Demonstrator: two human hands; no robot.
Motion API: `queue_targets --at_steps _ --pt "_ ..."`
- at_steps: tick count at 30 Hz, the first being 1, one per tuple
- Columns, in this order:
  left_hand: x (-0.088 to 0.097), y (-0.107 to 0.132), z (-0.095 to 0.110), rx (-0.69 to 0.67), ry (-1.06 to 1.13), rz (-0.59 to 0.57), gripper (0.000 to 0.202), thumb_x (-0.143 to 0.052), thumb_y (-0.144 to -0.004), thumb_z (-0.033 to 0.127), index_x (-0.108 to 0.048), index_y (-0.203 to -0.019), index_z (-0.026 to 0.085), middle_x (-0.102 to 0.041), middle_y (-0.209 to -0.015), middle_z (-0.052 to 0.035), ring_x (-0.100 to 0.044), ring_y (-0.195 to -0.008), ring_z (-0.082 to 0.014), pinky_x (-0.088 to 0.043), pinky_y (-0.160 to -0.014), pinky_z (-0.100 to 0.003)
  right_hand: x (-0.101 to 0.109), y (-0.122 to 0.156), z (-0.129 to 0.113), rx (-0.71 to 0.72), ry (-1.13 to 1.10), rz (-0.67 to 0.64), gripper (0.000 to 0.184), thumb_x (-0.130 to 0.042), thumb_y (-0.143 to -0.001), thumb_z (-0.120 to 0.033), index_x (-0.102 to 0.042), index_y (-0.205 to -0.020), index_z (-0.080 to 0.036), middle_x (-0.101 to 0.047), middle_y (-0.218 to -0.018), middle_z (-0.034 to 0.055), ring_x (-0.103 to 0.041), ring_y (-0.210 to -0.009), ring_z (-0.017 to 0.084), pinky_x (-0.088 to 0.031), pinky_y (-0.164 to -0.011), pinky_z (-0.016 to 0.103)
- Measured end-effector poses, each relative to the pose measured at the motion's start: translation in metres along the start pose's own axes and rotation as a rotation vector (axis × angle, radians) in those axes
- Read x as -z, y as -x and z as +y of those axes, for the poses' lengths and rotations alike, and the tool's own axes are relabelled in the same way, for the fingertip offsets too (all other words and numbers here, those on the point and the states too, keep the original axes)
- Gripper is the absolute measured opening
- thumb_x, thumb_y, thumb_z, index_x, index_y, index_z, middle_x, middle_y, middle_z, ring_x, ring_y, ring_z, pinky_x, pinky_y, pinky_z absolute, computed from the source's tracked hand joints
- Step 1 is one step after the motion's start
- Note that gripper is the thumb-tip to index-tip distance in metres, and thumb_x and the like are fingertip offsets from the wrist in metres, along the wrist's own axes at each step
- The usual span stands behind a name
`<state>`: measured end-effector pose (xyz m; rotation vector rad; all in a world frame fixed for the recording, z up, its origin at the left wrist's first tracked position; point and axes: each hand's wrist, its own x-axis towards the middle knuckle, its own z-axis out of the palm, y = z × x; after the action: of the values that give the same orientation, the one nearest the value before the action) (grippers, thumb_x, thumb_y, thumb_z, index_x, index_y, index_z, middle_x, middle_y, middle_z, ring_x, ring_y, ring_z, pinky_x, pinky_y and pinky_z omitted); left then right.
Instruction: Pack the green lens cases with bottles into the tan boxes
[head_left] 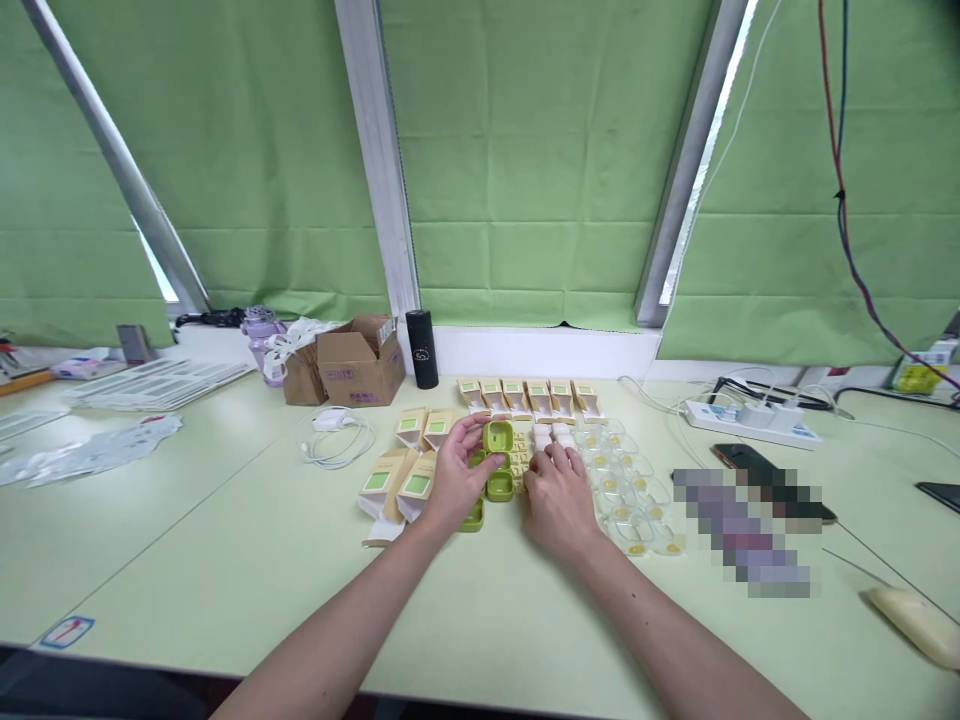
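A: While the left hand (457,478) pinches a green case (497,437) by its edge, thumb under and fingers curled over the top, how much looks finished?

B: Judging by the layout, partly. Left of the hands, four small cartons with green labels (409,470) lie loose. A row of six cartons (529,395) stands at the back, flaps up, apparently not yet filled. Two or three more green cases (496,487) lie under and beside the held one.

A: Right hand (559,500)?

B: Palm down, fingers bent, tips on small white pieces (553,434) just past the cases. Whether it grips one I cannot tell. Right of that, a cluster of clear trays with yellow dots (630,490) sits untouched, so I'd guess plenty is left.

A: Counter (225,540)?

B: Pale green, broad. Far left: stacked white sheets (161,380) and plastic sleeves (90,450). Then a purple bottle (261,345), an open brown box (361,365), a coiled white cable (337,435), a black tumbler (422,348). Right side: power strip (750,420) with plugs, a phone (742,460), a blurred patch, a cream object (919,620) near the edge.

A: Room?

B: Green blinds (525,150) over slanted white window frames; red and blue wires (840,180) hang at the upper right
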<state>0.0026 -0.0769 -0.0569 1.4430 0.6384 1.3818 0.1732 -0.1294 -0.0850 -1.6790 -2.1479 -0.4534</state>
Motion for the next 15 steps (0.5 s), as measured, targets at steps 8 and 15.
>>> queue_targets --at_steps 8,15 --pt "0.0011 -0.0007 -0.0014 0.007 0.022 -0.015 0.060 -0.091 -0.072 0.026 -0.056 -0.121 0.022 -0.077 -0.127 -0.0135 -0.073 -0.118 -0.0285 -0.056 -0.102 -0.042 -0.0022 -0.0004 -0.0007 -0.003 0.016 0.030 0.015 -0.070 -0.080 -0.013 -0.080 -0.090 -0.018 -0.073 -0.105 0.0150 -0.053 -0.113 0.034 -0.032 -0.105 0.046" --pt "0.0008 -0.0002 0.0002 0.012 0.009 -0.015 0.059 -0.091 -0.074 0.028 -0.056 -0.121 0.022 -0.076 -0.129 -0.0139 -0.073 -0.119 -0.0286 -0.056 -0.103 -0.042 0.0066 -0.0008 0.0051 -0.072 -0.266 0.282 0.017 -0.060 -0.093 -0.010 -0.072 -0.089 -0.020 -0.077 -0.100 0.0092 -0.061 -0.101 0.028 -0.041 -0.091 0.042"
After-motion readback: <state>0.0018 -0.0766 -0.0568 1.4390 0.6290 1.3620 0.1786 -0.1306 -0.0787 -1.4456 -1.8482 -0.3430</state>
